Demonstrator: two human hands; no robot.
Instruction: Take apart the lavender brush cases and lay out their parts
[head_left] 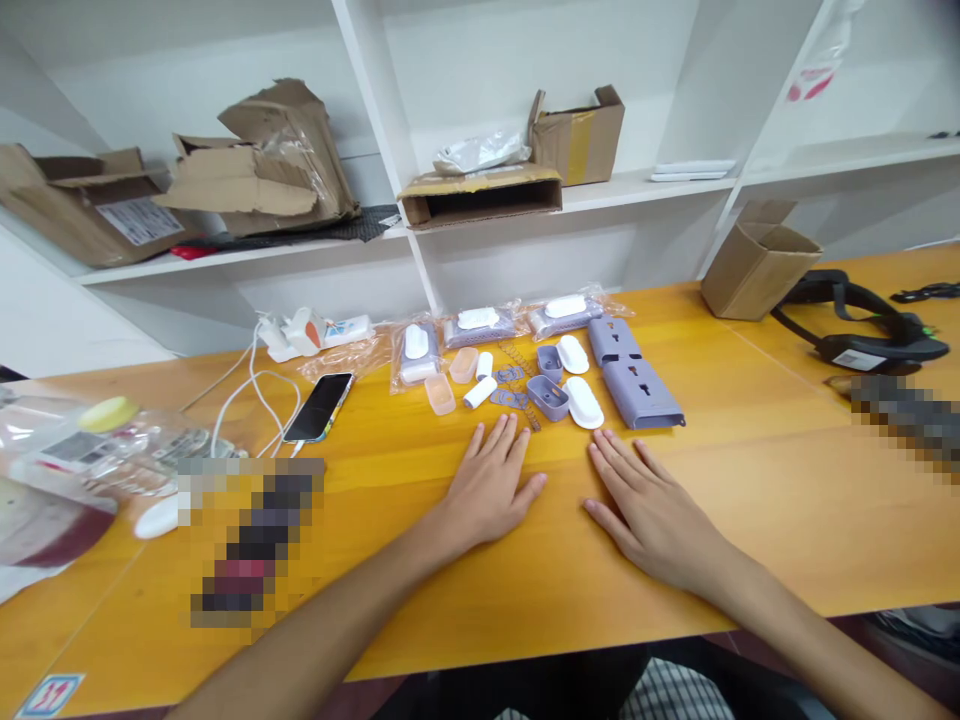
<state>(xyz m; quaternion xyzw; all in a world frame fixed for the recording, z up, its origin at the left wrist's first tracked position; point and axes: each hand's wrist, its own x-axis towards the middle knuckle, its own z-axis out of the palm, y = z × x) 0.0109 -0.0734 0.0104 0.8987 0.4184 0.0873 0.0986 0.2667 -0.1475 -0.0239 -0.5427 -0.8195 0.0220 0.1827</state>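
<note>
Both hands lie flat, spread and empty on the yellow table (757,500), the left hand (486,490) with its fingertips just short of the loose parts at center, the right hand (651,510) just beside it. Nearest are purple housings (637,380), white caps (583,402) and thin springs (514,398) (those look easiest to knock askew, so a light touch suits them). Bagged parts (478,326) sit just behind.

The left hand (487,490) and right hand (652,510) lie flat and empty, palms down, fingers loosely spread, near each other at lower centre of the frame. The left forearm (315,610) and right forearm (817,620) angle in from the bottom corners.
</note>
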